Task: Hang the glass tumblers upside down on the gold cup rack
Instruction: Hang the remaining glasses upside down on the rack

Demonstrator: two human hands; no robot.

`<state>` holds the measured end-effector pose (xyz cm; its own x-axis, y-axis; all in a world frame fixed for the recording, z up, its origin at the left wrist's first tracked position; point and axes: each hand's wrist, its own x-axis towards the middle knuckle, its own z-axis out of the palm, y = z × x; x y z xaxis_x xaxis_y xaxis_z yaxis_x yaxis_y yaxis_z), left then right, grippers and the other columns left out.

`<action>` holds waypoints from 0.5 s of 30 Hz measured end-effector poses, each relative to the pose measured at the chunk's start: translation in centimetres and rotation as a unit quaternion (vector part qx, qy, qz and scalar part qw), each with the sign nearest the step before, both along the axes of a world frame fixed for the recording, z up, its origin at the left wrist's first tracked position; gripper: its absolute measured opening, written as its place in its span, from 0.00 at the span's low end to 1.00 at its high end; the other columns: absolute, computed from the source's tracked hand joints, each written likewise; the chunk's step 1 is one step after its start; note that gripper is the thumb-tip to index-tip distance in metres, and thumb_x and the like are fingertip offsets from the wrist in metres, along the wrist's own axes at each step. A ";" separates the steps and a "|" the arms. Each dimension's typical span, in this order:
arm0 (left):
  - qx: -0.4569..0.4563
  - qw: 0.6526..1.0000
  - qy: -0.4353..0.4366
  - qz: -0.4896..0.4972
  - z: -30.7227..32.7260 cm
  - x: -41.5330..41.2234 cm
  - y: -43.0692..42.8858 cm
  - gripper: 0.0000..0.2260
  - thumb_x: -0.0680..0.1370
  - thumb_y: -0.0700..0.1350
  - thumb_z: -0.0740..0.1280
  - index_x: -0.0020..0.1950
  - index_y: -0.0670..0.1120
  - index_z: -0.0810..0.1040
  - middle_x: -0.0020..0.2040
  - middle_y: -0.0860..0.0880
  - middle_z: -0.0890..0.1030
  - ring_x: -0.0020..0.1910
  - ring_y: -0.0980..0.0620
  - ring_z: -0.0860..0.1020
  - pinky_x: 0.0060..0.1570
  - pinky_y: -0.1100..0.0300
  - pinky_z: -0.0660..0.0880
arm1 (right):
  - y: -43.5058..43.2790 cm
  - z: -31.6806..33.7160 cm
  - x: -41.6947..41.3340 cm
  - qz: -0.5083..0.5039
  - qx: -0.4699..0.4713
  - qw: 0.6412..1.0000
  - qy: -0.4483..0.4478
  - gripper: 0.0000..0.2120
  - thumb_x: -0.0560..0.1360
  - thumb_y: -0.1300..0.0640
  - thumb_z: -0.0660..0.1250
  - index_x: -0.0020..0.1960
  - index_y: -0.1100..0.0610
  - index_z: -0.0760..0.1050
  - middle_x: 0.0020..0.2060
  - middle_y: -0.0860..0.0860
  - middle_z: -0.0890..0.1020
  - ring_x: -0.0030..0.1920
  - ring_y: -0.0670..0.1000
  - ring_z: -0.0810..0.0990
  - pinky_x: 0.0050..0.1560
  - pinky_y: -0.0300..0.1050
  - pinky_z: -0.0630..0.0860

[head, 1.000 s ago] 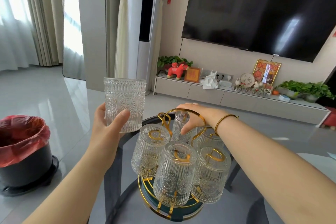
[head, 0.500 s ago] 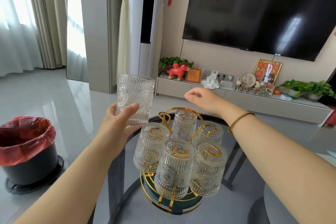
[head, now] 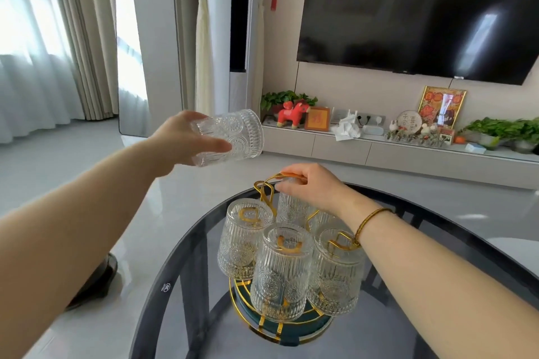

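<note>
The gold cup rack (head: 264,194) stands on a dark round glass table (head: 180,245), with several ribbed glass tumblers (head: 281,271) hanging upside down on its hooks. My left hand (head: 180,141) holds one more embossed glass tumbler (head: 233,134) in the air, up and to the left of the rack, tipped on its side with the mouth facing right. My right hand (head: 313,185) rests on the rack's gold top handle, fingers curled over it and touching the rear tumbler.
A low TV cabinet (head: 393,151) with plants, a red toy horse (head: 293,112), frames and tissues runs along the far wall under a big black TV (head: 423,11). Curtains (head: 46,38) hang at left. A dark bin base (head: 96,283) sits on the floor by the table's left edge.
My left hand has lifted the tumbler and tipped it from upright onto its side. My right hand came off the rack, then returned to grip the top handle. The view moved closer.
</note>
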<state>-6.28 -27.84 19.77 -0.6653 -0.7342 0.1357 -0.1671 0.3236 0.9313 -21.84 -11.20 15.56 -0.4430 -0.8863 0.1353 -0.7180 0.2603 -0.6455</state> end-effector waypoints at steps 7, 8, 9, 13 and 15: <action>-0.188 0.966 -0.177 -0.022 2.1 -3.6 0.0 0.33 0.59 0.45 0.77 0.60 0.50 0.67 0.50 0.48 0.69 0.41 0.50 0.71 0.32 0.60 0.71 | -0.1 0.3 -0.6 0.036 0.001 0.998 0.050 0.17 0.77 0.52 0.54 0.61 0.58 0.71 0.61 0.55 0.76 0.61 0.52 0.72 0.55 0.39 0.63; -0.213 0.957 -0.193 -0.036 2.2 -4.1 0.2 0.32 0.59 0.46 0.77 0.60 0.50 0.68 0.52 0.48 0.70 0.43 0.50 0.71 0.35 0.58 0.72 | -0.1 0.3 -0.6 0.039 0.001 0.998 0.048 0.17 0.77 0.53 0.54 0.61 0.58 0.71 0.61 0.55 0.76 0.60 0.52 0.72 0.55 0.38 0.63; -0.242 0.946 -0.210 -0.050 2.4 -4.7 0.6 0.32 0.59 0.46 0.77 0.60 0.50 0.68 0.53 0.48 0.70 0.46 0.49 0.70 0.40 0.57 0.71 | -0.1 0.2 -0.5 0.040 0.001 0.998 0.046 0.17 0.77 0.53 0.54 0.61 0.58 0.71 0.61 0.55 0.76 0.59 0.51 0.72 0.54 0.38 0.63; -0.341 0.891 -0.284 -0.102 2.7 -6.7 1.8 0.34 0.60 0.48 0.76 0.63 0.48 0.67 0.62 0.45 0.71 0.55 0.46 0.70 0.51 0.57 0.66 | -0.2 0.2 -0.6 0.042 0.002 0.999 0.032 0.17 0.77 0.52 0.54 0.63 0.57 0.70 0.63 0.54 0.74 0.62 0.51 0.71 0.56 0.37 0.62; -0.371 0.861 -0.326 -0.123 2.8 -7.2 2.0 0.35 0.60 0.49 0.76 0.63 0.49 0.67 0.63 0.45 0.70 0.57 0.45 0.69 0.54 0.55 0.67 | -0.1 0.2 -0.5 0.042 0.001 0.999 0.025 0.17 0.77 0.52 0.54 0.62 0.56 0.70 0.63 0.54 0.75 0.61 0.52 0.72 0.54 0.37 0.62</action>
